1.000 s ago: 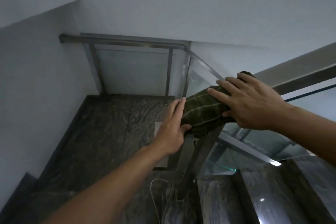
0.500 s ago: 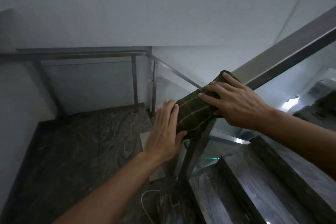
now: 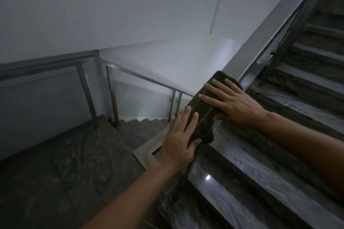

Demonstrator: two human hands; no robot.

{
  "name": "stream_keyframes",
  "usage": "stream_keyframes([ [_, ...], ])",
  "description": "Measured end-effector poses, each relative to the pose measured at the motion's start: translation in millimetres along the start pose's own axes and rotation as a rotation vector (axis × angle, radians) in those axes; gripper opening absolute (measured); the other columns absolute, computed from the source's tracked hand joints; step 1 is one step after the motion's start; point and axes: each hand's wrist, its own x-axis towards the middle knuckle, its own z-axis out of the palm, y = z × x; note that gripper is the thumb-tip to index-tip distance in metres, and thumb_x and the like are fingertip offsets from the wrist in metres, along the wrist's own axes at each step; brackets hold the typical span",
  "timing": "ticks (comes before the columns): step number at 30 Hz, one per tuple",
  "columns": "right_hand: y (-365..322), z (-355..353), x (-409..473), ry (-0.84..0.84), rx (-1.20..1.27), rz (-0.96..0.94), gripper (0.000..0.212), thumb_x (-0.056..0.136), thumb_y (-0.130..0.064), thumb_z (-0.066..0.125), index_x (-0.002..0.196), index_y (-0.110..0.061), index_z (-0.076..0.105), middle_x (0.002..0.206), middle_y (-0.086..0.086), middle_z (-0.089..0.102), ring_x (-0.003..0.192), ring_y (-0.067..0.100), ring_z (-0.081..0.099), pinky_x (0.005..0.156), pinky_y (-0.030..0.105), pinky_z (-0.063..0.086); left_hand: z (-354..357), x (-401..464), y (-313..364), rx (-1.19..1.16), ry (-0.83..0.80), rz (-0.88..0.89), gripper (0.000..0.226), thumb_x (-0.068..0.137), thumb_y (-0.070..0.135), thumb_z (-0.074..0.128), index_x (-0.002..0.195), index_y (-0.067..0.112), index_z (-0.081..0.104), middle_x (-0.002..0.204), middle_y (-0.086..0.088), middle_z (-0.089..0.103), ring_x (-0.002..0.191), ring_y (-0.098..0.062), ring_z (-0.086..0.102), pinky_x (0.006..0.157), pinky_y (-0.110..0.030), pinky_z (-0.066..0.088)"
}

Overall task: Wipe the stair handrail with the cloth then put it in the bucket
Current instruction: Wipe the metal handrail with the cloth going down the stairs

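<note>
A dark green cloth (image 3: 203, 115) with thin pale stripes is draped over the lower end of the steel stair handrail (image 3: 268, 29), which rises to the upper right. My right hand (image 3: 232, 106) presses flat on top of the cloth, thumb tucked under its edge. My left hand (image 3: 179, 143) lies against the cloth's lower left side, fingers straight and thumb hooked beneath it. The bucket is not in view.
Dark marble steps (image 3: 260, 169) climb to the right behind glass panels. A landing floor (image 3: 55, 163) lies at the lower left, fenced by a second railing (image 3: 46, 65) with posts. More steps (image 3: 147, 122) descend at centre. White walls stand behind.
The view has swung right and up, showing more of the rising rail and steps. Both hands stay on the cloth at the rail's lower end, with the left hand now closer against it.
</note>
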Motion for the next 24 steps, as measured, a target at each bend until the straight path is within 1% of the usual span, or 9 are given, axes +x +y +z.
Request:
stream_keyframes([
  [4, -20.9, -2.9, -0.9, -0.039, -0.006, 0.107, 0.076, 0.085, -0.057, 0.037, 0.148, -0.037, 0.0, 0.157, 0.006, 0.001, 0.144, 0.03, -0.004, 0.113, 0.05, -0.007, -12.2, -5.6, -12.7, -0.16, -0.061, 0.057, 0.078, 0.091, 0.021, 0.057, 0.151, 0.028, 0.008, 0.161, 0.006, -0.004, 0.15, -0.017, -0.006, 0.119, -0.039, 0.013],
  [7, -40.1, -3.4, -2.4, -0.086, -0.008, 0.182, 0.076, 0.085, -0.057, 0.034, 0.148, -0.036, -0.002, 0.156, 0.005, -0.005, 0.145, 0.03, -0.007, 0.115, 0.048, -0.008, -20.7, -8.9, -26.1, -0.191, -0.088, 0.119, 0.083, 0.087, 0.007, 0.061, 0.15, 0.023, 0.009, 0.161, 0.004, -0.002, 0.149, -0.018, -0.001, 0.117, -0.032, 0.01],
  [9, -50.9, -2.3, -2.9, -0.111, -0.001, 0.229, 0.077, 0.084, -0.058, 0.031, 0.148, -0.037, -0.005, 0.156, 0.004, -0.01, 0.145, 0.029, -0.012, 0.115, 0.046, -0.009, -24.7, -8.9, -36.8, -0.222, -0.102, 0.168, 0.083, 0.085, 0.0, 0.061, 0.15, 0.02, 0.012, 0.159, 0.004, 0.0, 0.147, -0.018, 0.004, 0.116, -0.032, 0.017],
  [11, -59.8, -1.0, -3.0, -0.133, 0.01, 0.27, 0.079, 0.082, -0.058, 0.032, 0.148, -0.037, -0.006, 0.156, 0.003, -0.012, 0.144, 0.028, -0.014, 0.115, 0.046, -0.01, -26.2, -7.4, -47.4, -0.262, -0.106, 0.226, 0.081, 0.085, -0.003, 0.06, 0.15, 0.017, 0.017, 0.16, 0.001, 0.003, 0.146, -0.02, 0.01, 0.115, -0.035, 0.03],
  [13, -68.5, -0.3, -3.3, -0.139, 0.008, 0.292, 0.08, 0.082, -0.056, 0.038, 0.148, -0.036, -0.003, 0.157, 0.005, -0.009, 0.145, 0.029, -0.011, 0.116, 0.048, -0.007, -25.5, -4.6, -56.6, -0.292, -0.114, 0.28, 0.078, 0.085, -0.005, 0.058, 0.15, 0.016, 0.021, 0.161, -0.002, 0.007, 0.145, -0.027, 0.023, 0.109, -0.038, 0.042],
  [15, -76.1, 2.7, -4.4, -0.138, 0.006, 0.306, 0.081, 0.082, -0.055, 0.04, 0.149, -0.034, 0.0, 0.158, 0.007, -0.006, 0.145, 0.029, -0.011, 0.116, 0.049, -0.005, -23.5, -1.0, -64.8, -0.311, -0.11, 0.333, 0.076, 0.084, -0.005, 0.058, 0.149, 0.014, 0.024, 0.161, -0.005, 0.012, 0.139, -0.031, 0.036, 0.104, -0.037, 0.047],
  [18, -87.0, 10.4, -7.7, -0.117, 0.009, 0.343, 0.08, 0.083, -0.058, 0.037, 0.15, -0.031, 0.003, 0.158, 0.009, -0.006, 0.145, 0.028, -0.013, 0.116, 0.048, -0.007, -18.9, 5.7, -78.5, -0.347, -0.105, 0.426, 0.067, 0.086, -0.002, 0.057, 0.147, 0.008, 0.031, 0.158, -0.006, 0.017, 0.137, -0.033, 0.039, 0.108, -0.034, 0.043],
  [21, -95.6, 14.9, -9.6, -0.096, 0.034, 0.398, 0.077, 0.083, -0.06, 0.025, 0.15, -0.03, 0.005, 0.158, 0.009, -0.004, 0.145, 0.027, -0.014, 0.116, 0.046, -0.008, -14.8, 12.5, -90.4, -0.363, -0.12, 0.508, 0.063, 0.088, 0.003, 0.055, 0.146, 0.008, 0.03, 0.158, -0.006, 0.017, 0.139, -0.032, 0.037, 0.112, -0.033, 0.038],
  [24, -102.3, 15.6, -10.7, -0.087, 0.062, 0.451, 0.076, 0.083, -0.058, 0.029, 0.15, -0.029, 0.006, 0.159, 0.011, -0.002, 0.146, 0.028, -0.012, 0.117, 0.046, -0.003, -9.5, 14.0, -99.1, -0.368, -0.138, 0.558, 0.069, 0.087, 0.004, 0.059, 0.147, 0.007, 0.026, 0.159, -0.008, 0.015, 0.138, -0.032, 0.039, 0.112, -0.033, 0.038],
])
